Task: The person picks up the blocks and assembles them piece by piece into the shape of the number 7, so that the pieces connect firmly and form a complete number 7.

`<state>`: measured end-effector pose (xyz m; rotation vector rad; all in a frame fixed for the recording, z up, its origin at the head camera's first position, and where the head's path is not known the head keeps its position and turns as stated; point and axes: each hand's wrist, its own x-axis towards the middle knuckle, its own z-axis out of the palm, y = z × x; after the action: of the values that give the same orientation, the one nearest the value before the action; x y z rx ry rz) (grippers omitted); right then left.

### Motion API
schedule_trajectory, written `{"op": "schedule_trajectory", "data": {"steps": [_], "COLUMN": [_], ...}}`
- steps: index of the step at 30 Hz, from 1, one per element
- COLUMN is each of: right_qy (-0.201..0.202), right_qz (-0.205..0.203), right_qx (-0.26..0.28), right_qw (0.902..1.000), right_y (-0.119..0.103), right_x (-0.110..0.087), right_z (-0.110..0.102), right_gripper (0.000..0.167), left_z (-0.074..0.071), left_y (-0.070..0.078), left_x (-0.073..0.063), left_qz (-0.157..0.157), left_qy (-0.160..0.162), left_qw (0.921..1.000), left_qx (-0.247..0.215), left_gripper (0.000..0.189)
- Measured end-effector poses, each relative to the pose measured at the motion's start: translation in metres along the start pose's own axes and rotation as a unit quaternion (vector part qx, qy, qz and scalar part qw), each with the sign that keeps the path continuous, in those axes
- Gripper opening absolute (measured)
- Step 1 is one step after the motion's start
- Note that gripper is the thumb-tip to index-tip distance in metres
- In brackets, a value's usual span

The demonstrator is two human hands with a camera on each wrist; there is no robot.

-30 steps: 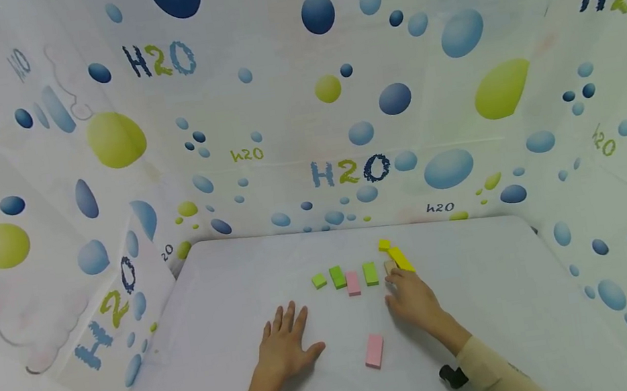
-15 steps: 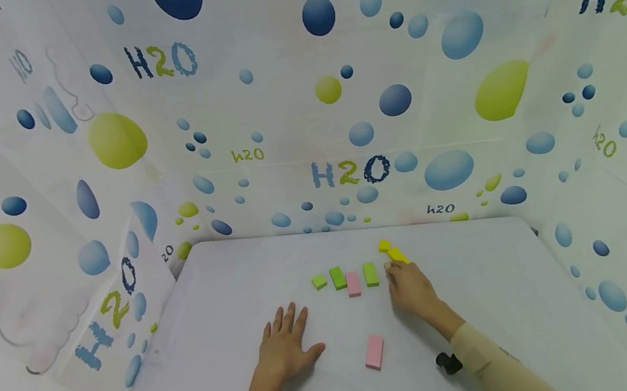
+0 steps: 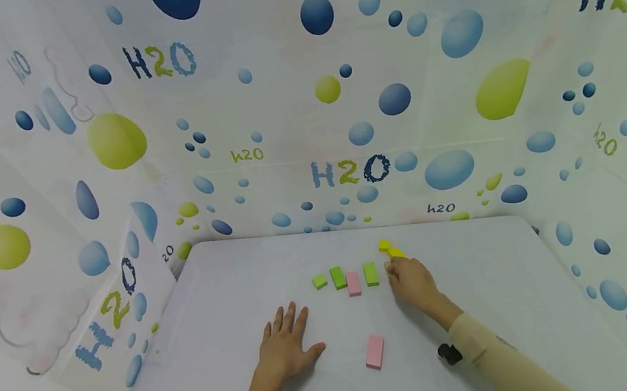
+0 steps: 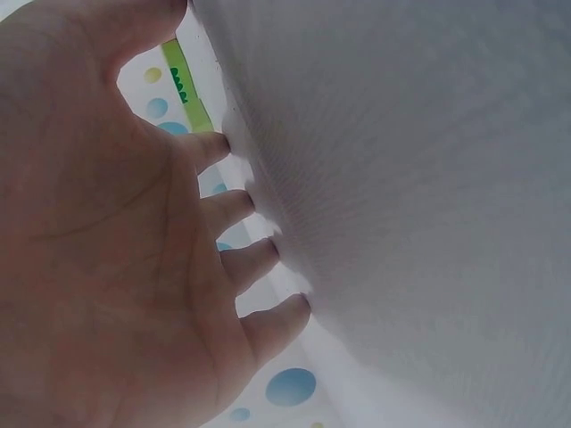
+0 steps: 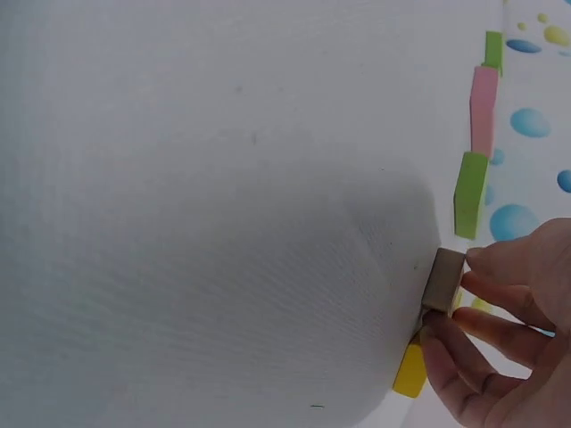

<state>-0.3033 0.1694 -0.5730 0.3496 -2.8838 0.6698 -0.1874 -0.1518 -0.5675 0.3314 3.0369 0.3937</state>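
Two hands are being kept over the white table [image 3: 482, 279]: the left hand [image 3: 284, 348] is being rested flat with fingers spread, well apart from the blocks, while a small tan block [image 5: 442, 280] is being pinched by the right hand [image 3: 412, 282] between thumb and fingertips. That tan block is being held at the right end of the row, just beside a green block [image 5: 470, 193] and against a yellow block [image 5: 410, 370]; a pink block [image 3: 374, 351] is lying between the hands.

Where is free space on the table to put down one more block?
Bare table lies left of the green blocks, beyond the left hand, and right of the right hand. It is crowded around the row and the yellow blocks.
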Motion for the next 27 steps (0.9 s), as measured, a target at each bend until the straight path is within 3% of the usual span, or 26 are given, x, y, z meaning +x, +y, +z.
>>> {"op": "schedule_trajectory", "data": {"steps": [8,16,27], "right_qy": [-0.018,-0.024,-0.025], "right_qz": [0.022,0.005,-0.003], "right_qx": [0.014,0.003,0.004], "right_qw": [0.9995,0.9997,0.9997], "right_y": [0.0014,0.0037,0.0023], "right_x": [0.0024,0.002,0.001], "right_z": [-0.0005,-0.0043,-0.0084], "right_gripper": [0.018,0.027,0.02], "left_z": [-0.0004,0.0017,0.0009], "left_y": [-0.0001,-0.0014,-0.0005], "left_x": [0.0003,0.0006,-0.0003], "left_qz": [-0.002,0.0,0.002], "left_qy": [0.001,0.001,0.005], "left_qw": [1.0,1.0,1.0], "left_qx": [0.001,0.001,0.002], "left_gripper": [0.084,0.085,0.084]}}
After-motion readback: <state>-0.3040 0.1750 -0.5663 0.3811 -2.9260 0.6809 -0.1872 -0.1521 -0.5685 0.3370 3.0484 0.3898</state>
